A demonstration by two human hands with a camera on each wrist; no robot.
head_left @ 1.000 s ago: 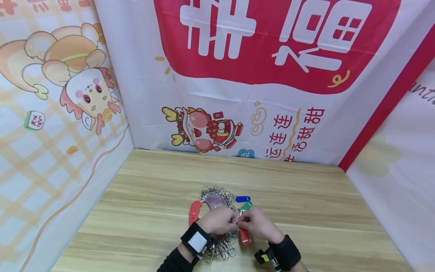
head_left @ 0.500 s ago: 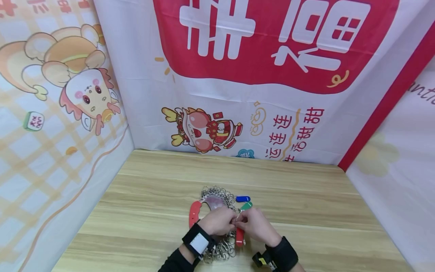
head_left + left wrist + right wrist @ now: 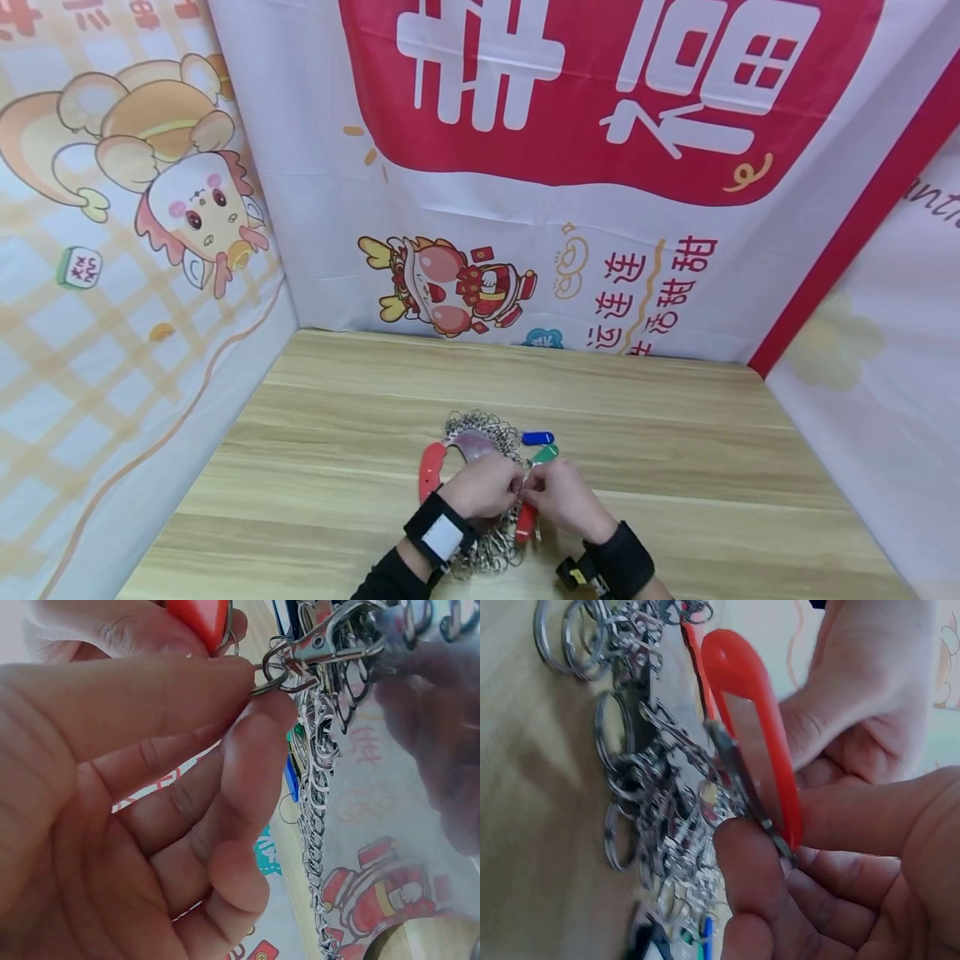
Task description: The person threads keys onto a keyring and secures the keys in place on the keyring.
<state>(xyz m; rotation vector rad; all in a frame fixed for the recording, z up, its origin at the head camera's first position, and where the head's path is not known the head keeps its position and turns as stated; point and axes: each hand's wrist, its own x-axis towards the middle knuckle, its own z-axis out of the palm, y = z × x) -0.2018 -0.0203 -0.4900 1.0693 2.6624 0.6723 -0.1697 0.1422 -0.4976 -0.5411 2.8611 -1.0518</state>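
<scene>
In the head view my left hand (image 3: 483, 486) and right hand (image 3: 562, 498) meet fingertip to fingertip over a pile of metal rings and clasps (image 3: 480, 423). Thumb and forefinger of the left hand pinch a small split ring (image 3: 271, 675), linked to a metal clasp (image 3: 330, 646) in the left wrist view. My right hand pinches a red key tag (image 3: 772, 742) near one end. A thin metal piece (image 3: 742, 780), blurred, lies against the tag in the right wrist view. Whether the tag's ring joins the split ring is hidden by fingers.
Around a clear rounded plate (image 3: 474, 446) with a red curved band (image 3: 431, 471), the rings and clasps are bunched. A blue tag (image 3: 537, 438) and green tag (image 3: 545, 454) lie to their right on the wooden table (image 3: 345, 467). Printed cloth walls (image 3: 315, 208) enclose the table.
The red key tag has swung left toward the rings, and my right hand has shifted slightly left with it. My left hand stays nearly in place.
</scene>
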